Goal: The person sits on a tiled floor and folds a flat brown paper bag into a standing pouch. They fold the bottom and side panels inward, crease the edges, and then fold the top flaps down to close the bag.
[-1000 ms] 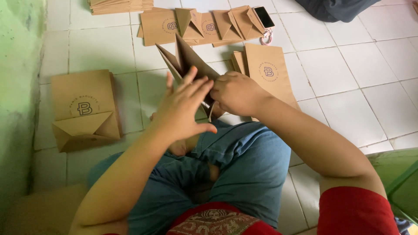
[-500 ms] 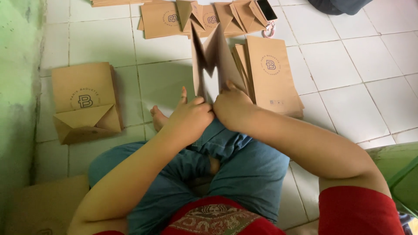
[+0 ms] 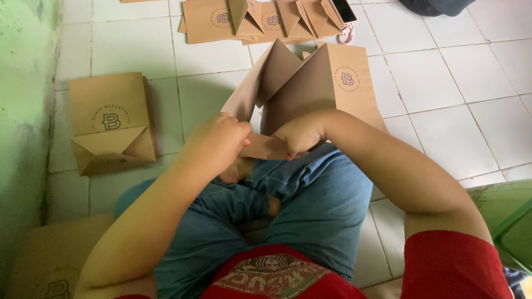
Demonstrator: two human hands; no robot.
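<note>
I sit cross-legged on a white tiled floor in blue jeans. Both hands grip the near end of a brown paper bag (image 3: 288, 83), which stands partly unfolded with its creased panels pointing away from me. My left hand (image 3: 219, 141) pinches the left flap, and my right hand (image 3: 299, 135) presses the right side down over my knees. Under the held bag, a flat stack of the same bags (image 3: 349, 72) lies on the tiles.
A finished folded bag (image 3: 111, 122) lies to the left by the green wall (image 3: 22, 111). A row of several folded bags (image 3: 260, 19) and a dark phone (image 3: 344, 10) lie at the far edge. Brown cardboard (image 3: 50, 260) sits at lower left.
The bag has tipped from upright and narrow to spread wider and lower. Both hands have come closer together at its near end over my lap.
</note>
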